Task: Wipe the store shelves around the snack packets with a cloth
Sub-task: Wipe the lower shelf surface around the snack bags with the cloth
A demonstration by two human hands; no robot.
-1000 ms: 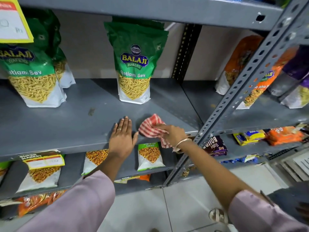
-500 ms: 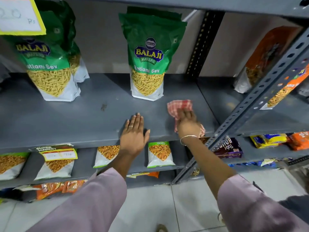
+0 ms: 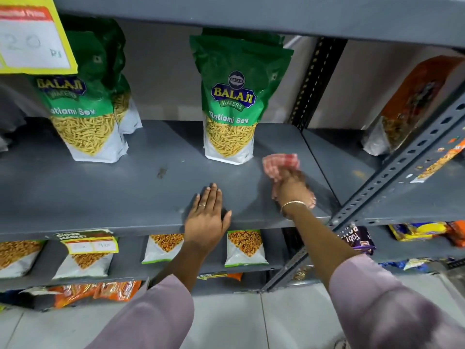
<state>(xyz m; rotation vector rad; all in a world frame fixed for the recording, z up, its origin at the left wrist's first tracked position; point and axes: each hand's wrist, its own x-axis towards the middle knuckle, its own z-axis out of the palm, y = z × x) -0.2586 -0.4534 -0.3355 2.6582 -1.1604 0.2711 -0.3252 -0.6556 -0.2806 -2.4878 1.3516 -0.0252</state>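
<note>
My right hand [image 3: 293, 191] presses a red-and-white checked cloth [image 3: 280, 163] onto the grey metal shelf [image 3: 100, 192], just right of a green snack packet [image 3: 232, 102] standing upright. The cloth's far edge lies close to the packet's base. My left hand [image 3: 206, 217] lies flat, fingers apart, on the shelf's front edge and holds nothing. Two more green packets [image 3: 86, 109] stand at the left of the same shelf, one behind the other.
A small dark mark [image 3: 162, 171] sits mid-shelf. A yellow price tag [image 3: 32, 36] hangs at top left. A perforated upright post [image 3: 392, 172] runs diagonally at the right. Smaller packets [image 3: 245, 248] fill the lower shelf, an orange packet [image 3: 412, 104] the neighbouring bay.
My right hand has pushed the cloth from the shelf's front edge deeper in, towards the middle packet's base. My left hand has stayed flat at the front edge.
</note>
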